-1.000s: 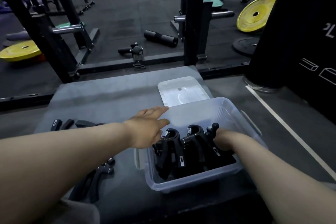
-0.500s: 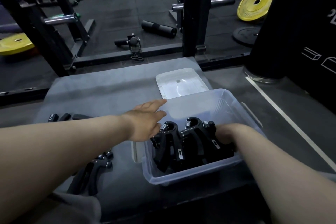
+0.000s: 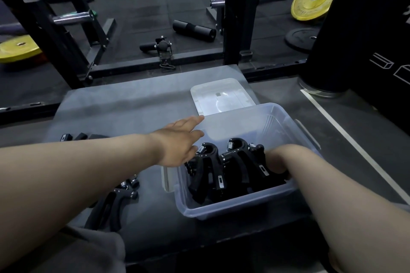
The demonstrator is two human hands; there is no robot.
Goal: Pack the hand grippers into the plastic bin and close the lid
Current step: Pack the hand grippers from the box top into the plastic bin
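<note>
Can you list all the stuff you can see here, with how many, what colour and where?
Clear plastic bin: one, see-through, near right on the grey platform.
Flat clear lid: one, whitish, lying just behind the bin.
Black spring hand grippers in the bin: at least three, upright.
Black hand grippers outside: one left of the bin; more ends peek out beyond the left arm.
Yellow weight plates: two, on the floor, far right and far left.
Black foam roller: one, on the floor.
Left hand: flat, open, over the bin's left rim.
Right hand: inside the bin; its grip is hidden.
</note>
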